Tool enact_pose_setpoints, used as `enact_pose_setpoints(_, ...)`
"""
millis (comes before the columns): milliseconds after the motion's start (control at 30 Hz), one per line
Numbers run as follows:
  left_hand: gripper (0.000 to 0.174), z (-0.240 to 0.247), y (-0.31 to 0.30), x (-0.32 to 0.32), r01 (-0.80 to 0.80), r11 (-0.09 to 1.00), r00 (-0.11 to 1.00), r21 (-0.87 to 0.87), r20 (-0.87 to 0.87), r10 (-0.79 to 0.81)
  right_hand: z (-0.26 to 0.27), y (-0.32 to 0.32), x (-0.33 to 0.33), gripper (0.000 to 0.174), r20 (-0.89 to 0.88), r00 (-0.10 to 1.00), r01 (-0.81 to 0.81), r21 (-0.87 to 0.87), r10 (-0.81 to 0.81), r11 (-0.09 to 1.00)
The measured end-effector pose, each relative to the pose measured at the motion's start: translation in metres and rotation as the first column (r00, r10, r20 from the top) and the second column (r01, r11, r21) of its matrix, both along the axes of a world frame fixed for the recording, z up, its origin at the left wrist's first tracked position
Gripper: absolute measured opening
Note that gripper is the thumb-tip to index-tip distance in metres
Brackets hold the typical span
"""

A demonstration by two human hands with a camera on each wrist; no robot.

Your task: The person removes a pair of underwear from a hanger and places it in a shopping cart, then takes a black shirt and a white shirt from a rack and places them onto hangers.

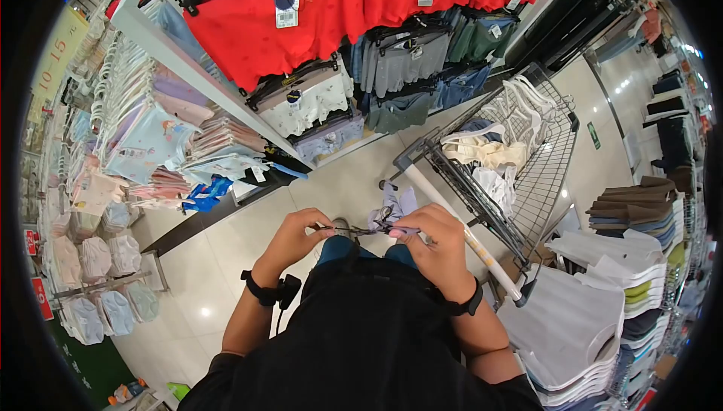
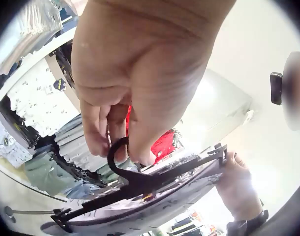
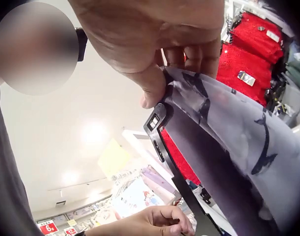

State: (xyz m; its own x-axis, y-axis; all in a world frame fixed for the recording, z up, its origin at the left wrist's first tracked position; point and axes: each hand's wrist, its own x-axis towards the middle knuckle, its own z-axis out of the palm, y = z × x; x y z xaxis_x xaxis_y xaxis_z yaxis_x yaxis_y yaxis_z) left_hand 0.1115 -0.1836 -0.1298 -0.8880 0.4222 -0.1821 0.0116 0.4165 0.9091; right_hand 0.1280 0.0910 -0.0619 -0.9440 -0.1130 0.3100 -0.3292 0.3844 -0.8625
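A black clip hanger (image 2: 140, 183) lies across the left wrist view, its hook pinched between the thumb and fingers of my left hand (image 2: 135, 83). Along the hanger runs a light lavender-grey garment (image 3: 238, 132) with dark whale-like prints. My right hand (image 3: 164, 44) pinches the garment's edge beside the hanger's end clip (image 3: 155, 120). In the head view my left hand (image 1: 295, 239) and right hand (image 1: 435, 244) are held in front of the waist, the hanger between them and the garment (image 1: 393, 206) hanging near the right fingers.
A wire shopping cart (image 1: 553, 162) with clothes and white hangers stands to the right. Red garments (image 1: 324, 4) hang on the rack ahead. Children's clothes (image 1: 151, 140) hang at the left, and grey shirts (image 1: 561, 328) at the lower right.
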Motion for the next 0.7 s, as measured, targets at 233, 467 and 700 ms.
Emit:
enact_pose_setpoints(233, 0.008, -0.013, -0.024, -0.005, -0.311, 0.951, 0.939, 0.002, 0.154, 0.307, -0.025, 0.007, -0.004, 0.012, 0.052, 0.998, -0.033, 0.094, 0.028, 0.995)
enact_pose_setpoints(467, 0.012, 0.005, -0.024, -0.007, -0.17, 0.935, 0.907, -0.31, 0.323, 0.272, -0.053, 0.011, 0.007, 0.009, 0.113, 0.988, -0.127, 0.195, 0.106, 0.973)
enact_pose_setpoints(700, 0.017, -0.004, -0.017, -0.014, -0.139, 0.905, 0.984, -0.403, 0.047, 0.173, -0.052, 0.043, 0.017, 0.008, 0.131, 0.991, -0.034, 0.175, 0.011, 0.984)
